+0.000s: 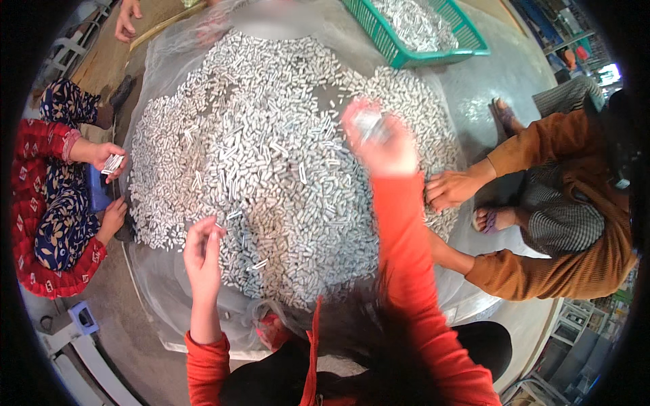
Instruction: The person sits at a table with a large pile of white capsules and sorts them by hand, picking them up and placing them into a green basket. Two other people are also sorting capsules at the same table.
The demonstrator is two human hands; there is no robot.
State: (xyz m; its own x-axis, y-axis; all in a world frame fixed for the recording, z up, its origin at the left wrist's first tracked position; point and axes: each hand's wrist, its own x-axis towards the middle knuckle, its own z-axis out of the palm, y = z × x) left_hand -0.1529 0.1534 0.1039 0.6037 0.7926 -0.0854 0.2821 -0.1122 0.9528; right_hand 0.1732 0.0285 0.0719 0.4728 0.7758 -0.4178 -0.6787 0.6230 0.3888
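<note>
Left hand (203,247) up close, fingers pinched together on one small silver piece at the near edge of the heap of small silver pieces (271,162). Right hand (382,139), blurred, is closed around a bunch of them above the heap's right side. Clear plastic sheet (159,291) lies beneath; green basket (467,47) beyond.

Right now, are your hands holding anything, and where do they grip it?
The right hand grips a small bunch of silvery metal pieces, blurred, so where is unclear. The left hand pinches one piece at its fingertips.
</note>
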